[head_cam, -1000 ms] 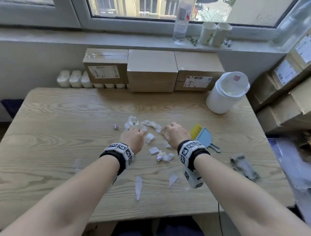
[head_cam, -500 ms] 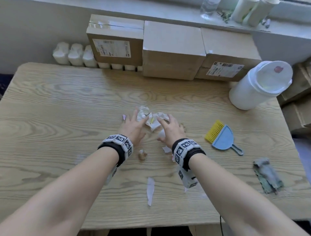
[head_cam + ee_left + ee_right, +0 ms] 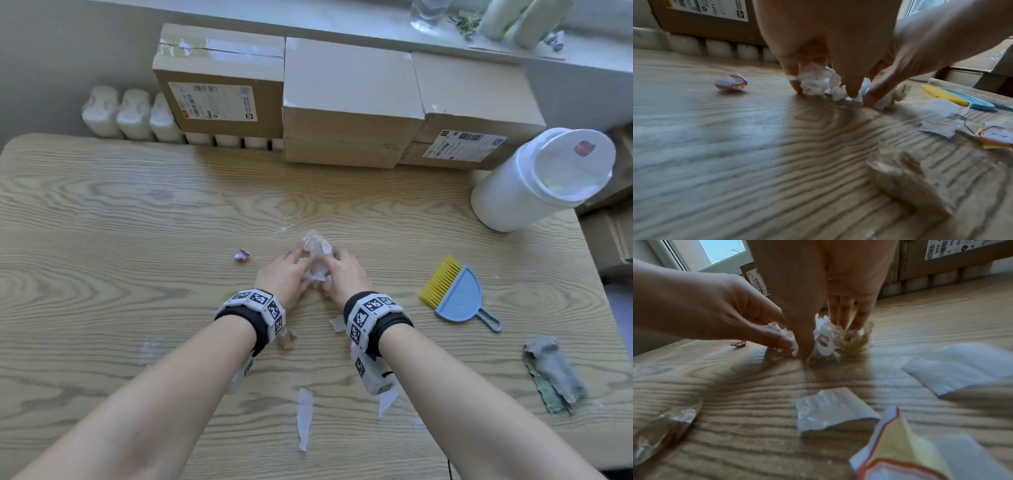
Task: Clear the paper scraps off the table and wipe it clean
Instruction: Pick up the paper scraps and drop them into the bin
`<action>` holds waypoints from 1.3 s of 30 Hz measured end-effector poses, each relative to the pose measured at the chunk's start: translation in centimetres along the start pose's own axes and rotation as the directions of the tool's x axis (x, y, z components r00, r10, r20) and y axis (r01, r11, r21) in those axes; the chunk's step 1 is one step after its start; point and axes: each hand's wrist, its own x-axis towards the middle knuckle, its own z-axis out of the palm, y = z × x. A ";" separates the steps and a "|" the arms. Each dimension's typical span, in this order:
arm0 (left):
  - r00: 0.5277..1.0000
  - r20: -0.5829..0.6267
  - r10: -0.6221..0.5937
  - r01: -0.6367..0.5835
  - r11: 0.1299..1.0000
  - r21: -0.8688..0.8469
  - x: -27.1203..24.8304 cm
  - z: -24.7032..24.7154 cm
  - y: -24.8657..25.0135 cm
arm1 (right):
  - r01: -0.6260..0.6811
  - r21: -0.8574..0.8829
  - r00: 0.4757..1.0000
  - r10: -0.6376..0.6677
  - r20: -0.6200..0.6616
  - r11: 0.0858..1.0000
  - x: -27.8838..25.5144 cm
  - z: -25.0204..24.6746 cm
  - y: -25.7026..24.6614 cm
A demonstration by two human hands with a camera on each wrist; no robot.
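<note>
- Left hand (image 3: 286, 274) and right hand (image 3: 344, 274) cupped together round a wad of crumpled paper scraps (image 3: 317, 251) mid-table (image 3: 102, 212), fingertips down on the wood.
- Wad mostly hidden between the palms.
- Loose scrap (image 3: 304, 416) near the front edge; another half hidden under the right wristband.

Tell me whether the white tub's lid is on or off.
On. The lid sits across the mouth of the white tub, which stands on the table; its contents are hidden.

Crumpled white paper scraps (image 3: 317, 255) bunched mid-desk (image 3: 137, 222); flat torn strips (image 3: 304, 416) nearer; grey cloth (image 3: 551, 375), apparently crumpled, right.
</note>
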 end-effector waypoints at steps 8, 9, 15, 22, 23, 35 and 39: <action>0.996 -0.094 0.003 -0.002 1.000 0.009 -0.2 -0.1 0.0 | 0.057 0.117 0.998 -0.053 -0.044 0.991 -0.7 -0.6 0.9; 0.994 -0.109 0.000 0.002 1.000 0.017 -0.5 -0.3 -0.1 | 0.070 0.121 0.997 -0.066 -0.040 0.990 -1.0 -0.9 1.1; 0.986 -0.131 -0.101 0.110 0.992 0.065 -3.6 -1.4 0.0 | 0.090 0.113 0.995 -0.084 -0.061 0.990 -3.0 -3.2 1.4; 0.931 -0.010 -0.364 0.359 0.922 -0.144 -3.4 -1.5 1.1 | -0.250 0.068 0.968 0.248 0.041 0.966 -2.8 -2.8 2.4; 0.931 -0.003 -0.365 0.359 0.918 -0.167 -3.1 -1.4 1.1 | -0.263 0.076 0.964 0.259 0.060 0.962 -2.6 -2.5 2.4; 0.988 0.047 -0.149 0.154 0.978 -0.143 0.1 -0.6 2.0 | -0.046 0.196 0.998 0.035 0.060 0.980 -0.1 -1.3 0.7; 0.999 0.011 -0.053 0.054 0.992 -0.110 0.4 0.0 2.4 | -0.009 0.175 0.999 0.003 0.034 0.984 0.2 -0.8 0.8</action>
